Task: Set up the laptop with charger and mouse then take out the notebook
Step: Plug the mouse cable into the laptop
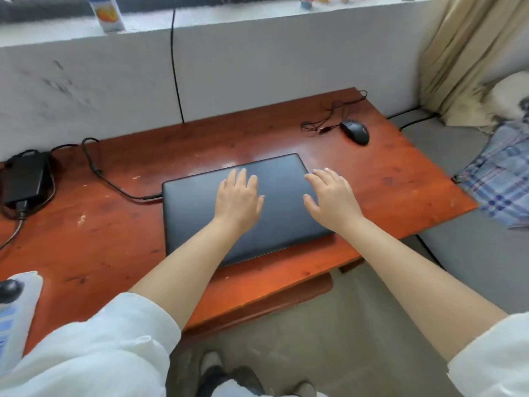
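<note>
Black and closed, the laptop [243, 204] is lying mid-table with its charger cable [114, 184] apparently plugged in, as 2 spread hands, left hand [239, 197] and right hand [332, 197], are resting on its lid; the mouse [355, 131] is sitting unconnected, no notebook showing.

I see a reddish wooden tabletop [114, 239] against a white ledge [257, 53]. A white bottle with an orange label [106, 12] stands on the ledge at upper left. To the right, a beige curtain [463, 53] hangs above plaid cloth [498, 179] on a grey cushion [472, 253].
</note>
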Demonstrator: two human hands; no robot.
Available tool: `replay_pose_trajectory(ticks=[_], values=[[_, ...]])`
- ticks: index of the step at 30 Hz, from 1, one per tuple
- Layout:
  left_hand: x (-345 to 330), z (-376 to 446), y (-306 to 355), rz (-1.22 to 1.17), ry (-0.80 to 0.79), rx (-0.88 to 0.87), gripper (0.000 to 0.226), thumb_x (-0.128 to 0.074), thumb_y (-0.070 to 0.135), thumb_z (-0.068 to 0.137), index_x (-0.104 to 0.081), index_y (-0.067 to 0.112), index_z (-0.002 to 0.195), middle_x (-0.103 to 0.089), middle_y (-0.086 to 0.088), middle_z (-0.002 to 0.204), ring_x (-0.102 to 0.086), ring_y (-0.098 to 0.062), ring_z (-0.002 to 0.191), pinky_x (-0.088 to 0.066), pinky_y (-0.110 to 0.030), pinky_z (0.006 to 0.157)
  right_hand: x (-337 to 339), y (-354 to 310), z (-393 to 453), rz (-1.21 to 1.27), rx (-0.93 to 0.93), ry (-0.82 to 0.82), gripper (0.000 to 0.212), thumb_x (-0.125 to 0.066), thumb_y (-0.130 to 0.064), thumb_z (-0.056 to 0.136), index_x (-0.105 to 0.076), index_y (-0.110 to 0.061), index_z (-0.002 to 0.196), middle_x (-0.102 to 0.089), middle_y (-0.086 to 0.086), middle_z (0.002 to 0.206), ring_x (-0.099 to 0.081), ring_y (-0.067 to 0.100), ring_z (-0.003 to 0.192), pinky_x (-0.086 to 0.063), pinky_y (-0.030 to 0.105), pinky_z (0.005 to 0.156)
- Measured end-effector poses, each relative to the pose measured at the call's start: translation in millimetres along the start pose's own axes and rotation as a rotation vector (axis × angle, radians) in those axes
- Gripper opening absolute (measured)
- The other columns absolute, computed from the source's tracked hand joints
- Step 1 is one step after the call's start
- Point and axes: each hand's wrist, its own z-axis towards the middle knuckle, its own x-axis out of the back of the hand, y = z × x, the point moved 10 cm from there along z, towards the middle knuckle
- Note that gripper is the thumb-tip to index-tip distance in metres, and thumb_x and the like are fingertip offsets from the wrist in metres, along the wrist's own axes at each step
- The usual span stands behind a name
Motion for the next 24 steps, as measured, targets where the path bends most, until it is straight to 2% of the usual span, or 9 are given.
replay_pose_trajectory(ticks=[5, 14, 19, 24], values=[[-16.6, 34.7, 44.6, 0.038, -0.049, 0.004, 0.048, -0.039, 0.033, 0.095, -0.033, 0.004, 0.133, -0.033, -0.017, 0.146, -0.024, -0.029, 0.137, -0.030, -0.039, 0.106, 7.8, 73.1, 17.8, -0.004, -0.055, -0.026, 0.040, -0.053, -0.016, 0.088, -0.050, -0.003, 0.125, -0.050, 0.017, 0.134, -0.040, 0.032, 0.127, -0.031, 0.041, 0.103], [-60.3, 128.0, 56.5, 0.000, -0.162, 0.106, 0.044, -0.040, 0.031, 0.095, -0.038, 0.002, 0.127, -0.038, -0.017, 0.141, -0.029, -0.030, 0.133, -0.030, -0.040, 0.106, -15.1, 174.8, 96.2, -0.023, -0.152, -0.170, 0.037, -0.049, -0.018, 0.091, -0.048, -0.006, 0.127, -0.052, 0.014, 0.133, -0.044, 0.030, 0.123, -0.036, 0.038, 0.101], [-85.8, 162.2, 59.5, -0.101, -0.192, 0.200, 0.050, -0.037, 0.031, 0.097, -0.029, 0.003, 0.138, -0.026, -0.019, 0.150, -0.018, -0.031, 0.140, -0.021, -0.041, 0.114, -26.8, 219.6, 139.6, -0.032, -0.207, -0.229, 0.036, -0.046, -0.017, 0.092, -0.050, -0.005, 0.126, -0.055, 0.016, 0.129, -0.046, 0.033, 0.120, -0.039, 0.039, 0.097], [-110.5, 170.1, 53.2, -0.218, -0.164, 0.373, 0.051, -0.037, 0.031, 0.097, -0.027, 0.004, 0.139, -0.018, -0.019, 0.153, -0.011, -0.031, 0.143, -0.013, -0.041, 0.117, -50.8, 233.4, 181.3, -0.025, -0.167, -0.305, 0.035, -0.045, -0.015, 0.093, -0.050, -0.004, 0.125, -0.056, 0.017, 0.128, -0.048, 0.034, 0.118, -0.041, 0.040, 0.096]])
